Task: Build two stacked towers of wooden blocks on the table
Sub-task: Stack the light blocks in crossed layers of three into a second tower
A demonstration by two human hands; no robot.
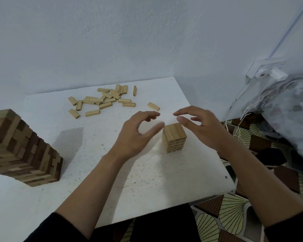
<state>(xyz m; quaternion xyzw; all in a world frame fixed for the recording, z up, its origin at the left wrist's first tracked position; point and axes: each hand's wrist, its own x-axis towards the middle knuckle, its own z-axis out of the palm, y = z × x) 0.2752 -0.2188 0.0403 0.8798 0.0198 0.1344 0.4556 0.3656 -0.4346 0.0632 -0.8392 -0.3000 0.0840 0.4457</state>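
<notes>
a short tower of pale wooden blocks (174, 138) stands upright on the white speckled worktop (147, 180), toward its right side, several layers high with a flat, even top. both hands hover round its top. the left hand (136, 135) is just left of the tower, fingers loosely curved and spread, holding nothing; its thumb is blurred and lies right beside the top corner, and whether it touches cannot be told. the right hand (201, 126) is just right of and slightly above the tower, also relaxed and empty, with its thumb over the top edge.

a scattered pile of loose pale wooden blocks (103, 100) lies at the far side of the worktop, near the wall, with a single pale block (153, 106) apart to its right. a taller tower of mixed light and dark brown wooden blocks (23, 151) stands at the left edge, well apart from the hands. a clear plastic bag (290, 109) hangs at the right, above a leaf-patterned floor covering (234, 215).
</notes>
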